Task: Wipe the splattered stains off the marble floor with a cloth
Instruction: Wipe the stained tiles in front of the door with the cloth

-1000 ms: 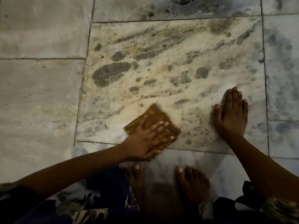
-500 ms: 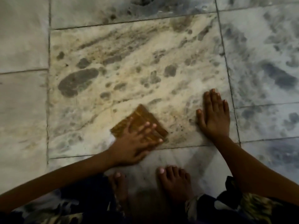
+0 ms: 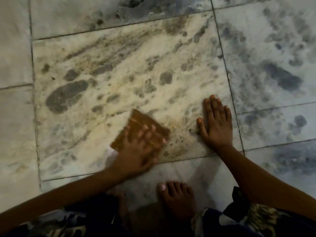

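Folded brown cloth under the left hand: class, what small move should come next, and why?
Probably slide the folded brown cloth a short way toward the right hand. Small brownish specks still dot the cream marble tile between the cloth and that flat, bracing hand, while the left hand already presses the cloth down with straight fingers.
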`<state>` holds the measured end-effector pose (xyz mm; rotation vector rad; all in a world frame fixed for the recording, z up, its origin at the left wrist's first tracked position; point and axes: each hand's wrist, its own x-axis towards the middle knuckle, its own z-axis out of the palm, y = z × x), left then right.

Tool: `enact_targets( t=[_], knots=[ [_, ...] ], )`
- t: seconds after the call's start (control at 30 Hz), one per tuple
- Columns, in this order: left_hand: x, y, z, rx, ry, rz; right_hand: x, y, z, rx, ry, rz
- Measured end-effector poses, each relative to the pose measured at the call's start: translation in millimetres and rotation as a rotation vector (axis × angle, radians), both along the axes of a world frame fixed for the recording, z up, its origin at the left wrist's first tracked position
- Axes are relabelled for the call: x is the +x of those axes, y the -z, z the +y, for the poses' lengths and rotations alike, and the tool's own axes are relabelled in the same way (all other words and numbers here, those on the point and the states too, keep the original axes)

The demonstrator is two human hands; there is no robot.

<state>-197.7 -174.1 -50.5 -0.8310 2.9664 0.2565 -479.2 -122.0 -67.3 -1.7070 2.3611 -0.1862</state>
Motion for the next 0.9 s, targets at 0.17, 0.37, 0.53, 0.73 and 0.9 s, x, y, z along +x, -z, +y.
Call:
enact_targets(
  t=[0.17,0.37,0.53,0.73,0.9],
  knots=[
    [-62,10,3,0.026,0.358,0.054,1,-2,0,-0.022,-0.002,-0.009],
    [-74,2,-75,0.056,-0.08,-0.035,3,-3,0,-0.029,0.003,-0.02],
    [-2,-1,-103,0.019,-0.543,-0.061,3,-4,-1,-0.026,0.004,-0.03],
    [-6,4,13,0.007,-0.335,-0.041,4,-4,0,-0.022,0.006,-0.021],
    [-67,1,-26,0.069,-0.092,-0.031,14,-4,-3,-0.018,0.052,-0.034]
  ],
)
